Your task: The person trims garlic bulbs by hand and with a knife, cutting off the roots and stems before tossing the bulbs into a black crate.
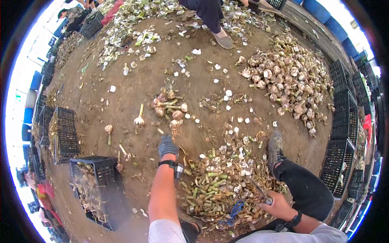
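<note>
My left hand (167, 147), in a dark grey glove, reaches low over the dirt with its fingers curled under. What it grips, if anything, is hidden; a pale stalk end (161, 131) shows just ahead of it. Close by lie a garlic bulb (177, 115) and a small cluster of garlic with stems (161, 103). My right hand (279, 205), bare, is closed around the handle of a knife (258, 188), its blade pointing up and left. Beneath the knife spreads a heap of cut garlic stalks and peelings (214, 182).
A large pile of garlic (291, 77) lies at the upper right. Black crates stand left (99, 170) and right (338, 162). Loose garlic (139, 120) dots the ground. My shoe (275, 148) borders the peelings; another person's foot (223, 39) rests farther off. Blue string (235, 212) tangles in the heap.
</note>
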Demonstrator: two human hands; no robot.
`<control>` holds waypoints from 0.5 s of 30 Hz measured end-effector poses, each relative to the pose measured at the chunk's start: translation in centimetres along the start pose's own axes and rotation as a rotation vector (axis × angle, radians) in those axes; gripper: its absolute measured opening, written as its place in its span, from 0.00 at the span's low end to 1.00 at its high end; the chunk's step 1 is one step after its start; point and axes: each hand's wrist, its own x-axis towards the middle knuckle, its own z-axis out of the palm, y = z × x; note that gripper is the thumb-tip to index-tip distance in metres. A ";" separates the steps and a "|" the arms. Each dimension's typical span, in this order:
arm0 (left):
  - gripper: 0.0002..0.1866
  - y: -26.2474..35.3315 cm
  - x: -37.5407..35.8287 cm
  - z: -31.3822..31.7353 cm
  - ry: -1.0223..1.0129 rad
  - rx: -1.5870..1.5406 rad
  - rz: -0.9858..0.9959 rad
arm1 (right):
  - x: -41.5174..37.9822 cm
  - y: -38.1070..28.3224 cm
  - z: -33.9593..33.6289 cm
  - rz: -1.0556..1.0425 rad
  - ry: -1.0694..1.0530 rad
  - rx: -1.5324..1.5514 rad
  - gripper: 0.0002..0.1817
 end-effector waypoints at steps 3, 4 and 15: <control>0.25 -0.9 -2.0 2.4 0.156 0.346 0.284 | 0.0 1.0 0.9 -0.050 0.015 0.023 0.21; 0.25 -1.3 -3.6 2.9 0.191 0.422 0.399 | -0.2 1.2 1.1 -0.066 0.021 0.022 0.21; 0.25 5.6 -24.1 -0.4 -0.784 -2.009 -0.039 | -3.4 1.9 1.6 -0.328 0.223 0.180 0.21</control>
